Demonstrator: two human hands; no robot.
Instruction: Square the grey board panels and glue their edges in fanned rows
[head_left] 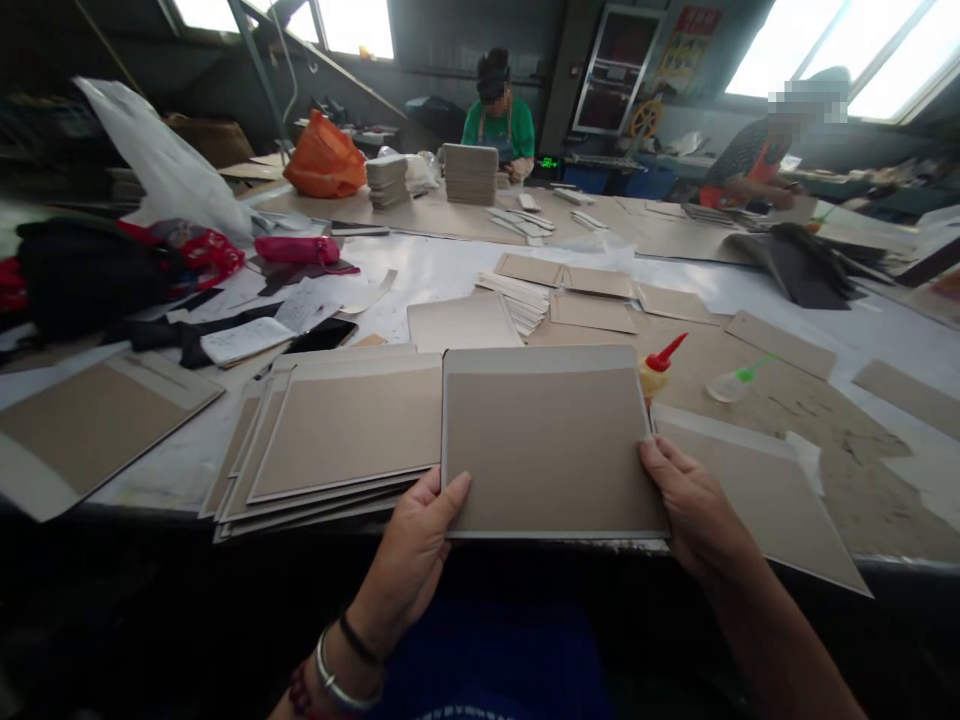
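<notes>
Obs.: A rectangular grey-brown cardboard panel (551,440) with a paler border strip is held flat, its near edge over the front lip of the long white worktable (420,270).

Hands: the left hand (416,545) pinches the panel's near-left corner, thumb on top and fingers beneath. The right hand (694,510) pinches the right edge the same way. The hands are well apart, one on each side, and both are clamped on the panel.

Surroundings, all relative to the panel:
- Immediately left, edge touching or slightly overlapped: a fanned stack of like cardboard panels (337,430).
- Right, partly under the right hand: another flat cardboard sheet (765,500).
- Just behind the far-right corner: a small yellow glue bottle with a red pointed cap (656,372), upright.
- Further right of that bottle: a clear bottle with a green nozzle (731,385), lying on its side.
- Well behind: a person in a green top (499,125), seated at stacked boards.

Judgement on handling: the two-sided edge grip suits a thin board, since it stops sagging and twisting. Thumbs are best kept on the margins and off the centre face. The panel should stay level and square to the stack's edges. The far-right corner has little clearance from the red-capped bottle, so any forward slide risks tipping it. I cannot tell whether any glue on the faces is wet.
</notes>
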